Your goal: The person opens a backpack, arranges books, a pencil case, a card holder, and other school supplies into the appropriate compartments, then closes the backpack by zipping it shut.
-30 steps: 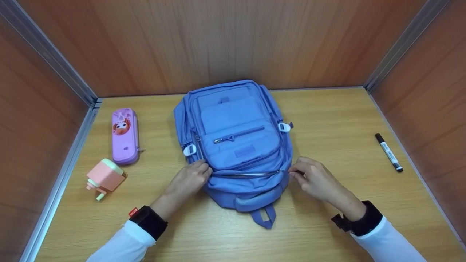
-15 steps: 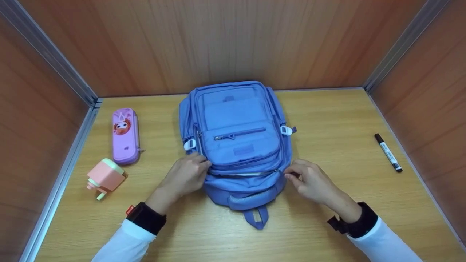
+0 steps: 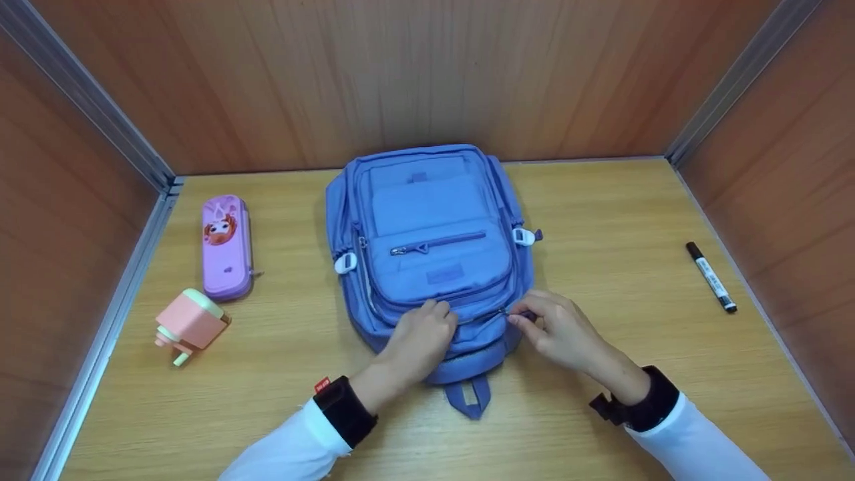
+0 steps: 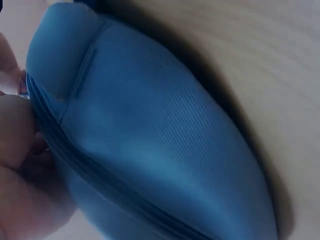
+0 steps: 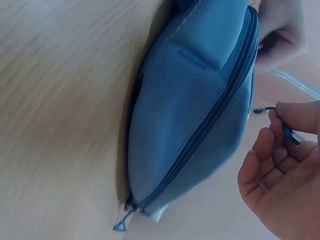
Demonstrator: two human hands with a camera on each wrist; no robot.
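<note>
A blue backpack (image 3: 437, 207) lies on its back on the table, its top handle and hanging loop toward me. My left hand (image 3: 417, 341) has its fingers curled at the cloth along the front zipper, near the lower middle; its fingertips are partly hidden. In the left wrist view, fingers (image 4: 20, 165) press against the bag beside a dark zipper seam (image 4: 95, 170). The right hand (image 3: 558, 331) pinches a dark zipper pull (image 5: 290, 134) between thumb and finger at the bag's right side. A second zipper pull (image 5: 120, 226) hangs free in the right wrist view.
To the left lie a purple pencil case (image 3: 226, 257) and a pink and pale green pencil sharpener (image 3: 192, 322) with a crank. A black-capped marker (image 3: 711, 277) lies far right. Wooden panels (image 3: 427, 80) with metal frames wall in the back and both sides.
My left hand has shifted from the bag's left edge to its lower middle. The right hand has moved slightly left with the zipper pull, and the light strip in the zipper gap has gone from view.
</note>
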